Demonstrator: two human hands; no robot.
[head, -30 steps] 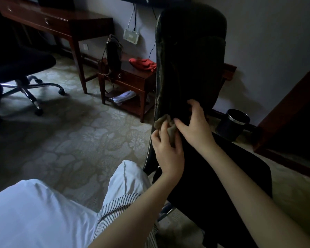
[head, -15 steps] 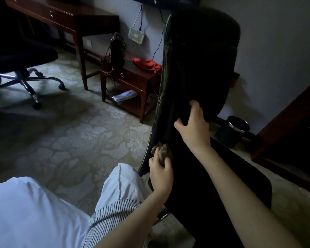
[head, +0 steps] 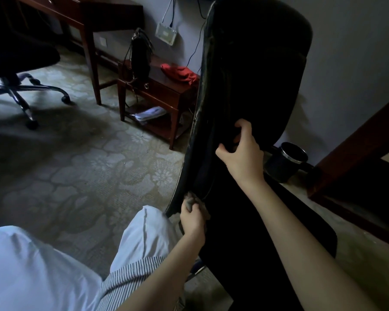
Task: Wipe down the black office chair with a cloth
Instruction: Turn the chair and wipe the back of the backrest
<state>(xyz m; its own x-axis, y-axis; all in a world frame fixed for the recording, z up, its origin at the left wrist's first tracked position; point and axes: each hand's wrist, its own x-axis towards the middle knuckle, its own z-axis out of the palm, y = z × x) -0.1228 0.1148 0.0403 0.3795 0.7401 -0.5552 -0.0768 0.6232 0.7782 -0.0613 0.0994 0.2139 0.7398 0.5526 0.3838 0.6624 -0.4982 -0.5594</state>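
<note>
One black office chair [head: 254, 70] at centre right, backrest upright, seat dark below. One crumpled cloth [head: 190, 202] pressed to low left edge of backrest. Left hand [head: 193, 218] grip bunched tight around cloth. Right hand [head: 243, 157] higher, grip curled onto backrest edge. Second chair [head: 20, 61] far left on patterned carpet. One low wooden desk [head: 166, 93] near wall, red fabric [head: 181, 72] and dark bag [head: 140, 56] on top. One black bin [head: 285, 161] right, beside wall.

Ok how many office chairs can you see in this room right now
2. One black office chair stands right in front, with the right hand gripping its backrest and the left hand wiping its edge. A second chair sits far left by the desk, partly cropped.
</note>
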